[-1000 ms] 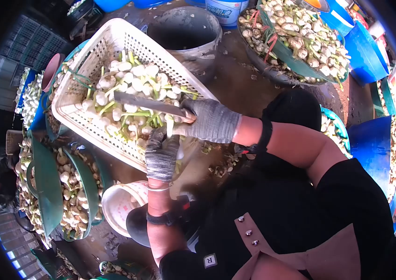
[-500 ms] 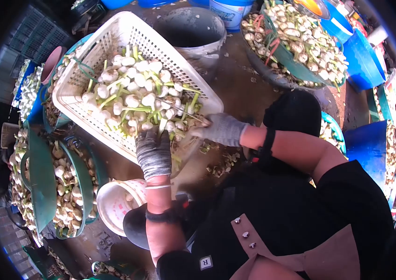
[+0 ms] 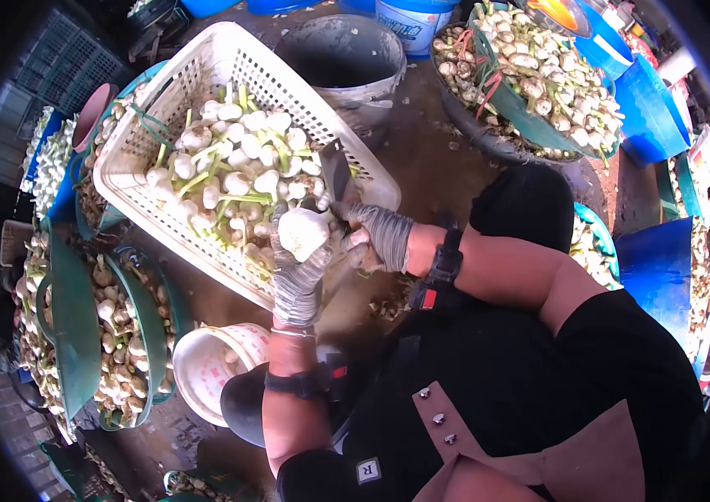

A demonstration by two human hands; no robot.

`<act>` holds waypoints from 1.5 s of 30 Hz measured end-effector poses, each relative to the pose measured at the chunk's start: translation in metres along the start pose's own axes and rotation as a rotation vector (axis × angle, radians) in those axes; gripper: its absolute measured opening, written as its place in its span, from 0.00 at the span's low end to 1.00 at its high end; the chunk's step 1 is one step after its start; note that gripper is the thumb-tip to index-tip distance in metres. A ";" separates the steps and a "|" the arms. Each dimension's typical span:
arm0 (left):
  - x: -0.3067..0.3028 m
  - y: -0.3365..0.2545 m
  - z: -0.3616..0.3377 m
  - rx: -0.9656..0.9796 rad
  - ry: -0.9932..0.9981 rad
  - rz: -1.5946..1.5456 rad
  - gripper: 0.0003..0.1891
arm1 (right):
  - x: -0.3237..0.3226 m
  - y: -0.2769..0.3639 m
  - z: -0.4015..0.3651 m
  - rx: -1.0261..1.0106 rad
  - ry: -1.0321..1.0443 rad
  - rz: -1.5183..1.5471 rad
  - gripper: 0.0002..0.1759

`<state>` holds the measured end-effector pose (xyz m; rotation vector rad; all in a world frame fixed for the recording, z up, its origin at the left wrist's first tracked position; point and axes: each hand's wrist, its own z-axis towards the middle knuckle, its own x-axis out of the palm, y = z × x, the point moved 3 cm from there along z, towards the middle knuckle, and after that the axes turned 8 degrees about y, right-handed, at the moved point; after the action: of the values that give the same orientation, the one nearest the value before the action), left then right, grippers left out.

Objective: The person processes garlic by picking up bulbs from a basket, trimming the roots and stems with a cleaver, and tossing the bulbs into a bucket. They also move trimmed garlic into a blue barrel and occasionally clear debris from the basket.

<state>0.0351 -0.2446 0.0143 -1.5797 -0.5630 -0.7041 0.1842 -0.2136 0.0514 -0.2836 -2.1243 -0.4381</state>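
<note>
My left hand (image 3: 298, 289), in a grey-striped glove, is closed around a white garlic bulb (image 3: 303, 234) held up over the near edge of the basket. Close beside it, my right hand (image 3: 384, 238) grips a knife, and its broad dark blade (image 3: 336, 171) points up and away from me. The knife's handle is mostly hidden in the glove. Under and beyond both hands stands a white perforated plastic basket (image 3: 125, 155), tilted in the view, holding many garlic bulbs (image 3: 238, 159) with short green stems.
A dark bucket (image 3: 363, 96) stands behind the basket. To the left are green tubs (image 3: 75, 326) full of garlic, and a small white bucket (image 3: 204, 381) sits by my left knee. Another heaped garlic tub (image 3: 539, 75) and a blue barrel (image 3: 652, 109) are at the right.
My left hand has come up out of the basket with a garlic bulb. My right hand has turned, and the knife blade now stands up from it.
</note>
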 end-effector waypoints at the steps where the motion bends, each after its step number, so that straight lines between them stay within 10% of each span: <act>1: 0.026 -0.014 -0.007 0.154 0.051 0.635 0.39 | -0.003 -0.005 0.006 -0.015 -0.078 0.045 0.14; 7: 0.037 -0.025 -0.001 0.179 -0.013 0.706 0.40 | -0.004 0.015 -0.017 0.063 -0.360 -0.836 0.16; 9: 0.030 -0.021 -0.001 0.221 0.041 0.683 0.42 | -0.037 0.033 -0.006 -0.590 -0.345 -1.645 0.19; 11: 0.015 -0.010 -0.001 0.248 0.105 0.663 0.44 | 0.022 0.044 -0.051 -0.394 -0.428 -1.900 0.17; 13: -0.004 0.004 -0.010 0.826 -0.043 2.031 0.42 | 0.042 0.041 -0.070 -0.748 -0.070 -2.114 0.14; 14: -0.013 0.006 -0.010 0.282 0.121 2.220 0.36 | 0.042 0.038 -0.073 -0.831 0.001 -2.159 0.12; 17: -0.015 -0.008 -0.024 0.302 0.276 1.895 0.29 | 0.026 0.034 -0.071 -0.835 -0.005 -2.355 0.11; 27: -0.018 0.000 -0.040 0.270 0.395 1.853 0.30 | 0.024 0.035 -0.062 -0.614 -0.143 -2.409 0.07; 28: -0.021 0.000 -0.039 0.117 0.336 1.376 0.29 | 0.023 0.034 -0.061 -0.641 -0.135 -2.423 0.08; 30: 0.030 -0.025 -0.035 0.373 0.323 1.866 0.28 | 0.017 0.037 -0.057 -0.675 -0.133 -2.440 0.09; 31: 0.060 -0.035 -0.036 0.659 0.279 2.340 0.27 | 0.005 0.045 -0.050 -0.542 -0.451 -2.560 0.10; 32: 0.073 -0.041 -0.035 0.484 0.159 1.876 0.26 | -0.010 0.056 -0.041 -0.393 -0.780 -2.640 0.12; 33: 0.076 -0.045 -0.035 0.316 0.053 1.411 0.24 | -0.039 0.099 -0.040 -0.703 -0.466 -2.181 0.15; 36: 0.065 -0.041 -0.032 0.462 0.132 1.893 0.32 | -0.044 0.109 -0.037 -0.708 -0.515 -2.011 0.14; 38: 0.055 -0.039 -0.025 0.108 -0.015 0.969 0.36 | -0.011 0.074 -0.038 -0.845 -0.487 -2.350 0.16; 39: 0.059 -0.037 -0.020 0.122 -0.026 0.970 0.36 | 0.001 0.058 -0.039 -0.614 -0.213 -1.507 0.21; 41: 0.069 -0.025 -0.019 0.131 0.061 0.232 0.35 | 0.013 0.033 -0.043 -0.311 -0.154 -1.203 0.24; 45: 0.083 -0.021 -0.018 0.254 0.052 0.936 0.22 | 0.014 0.012 -0.062 -0.023 -0.257 -1.080 0.24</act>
<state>0.0753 -0.2632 0.0893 -1.3732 0.1523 0.0403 0.2272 -0.2279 0.0979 0.8915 -2.3753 -1.0714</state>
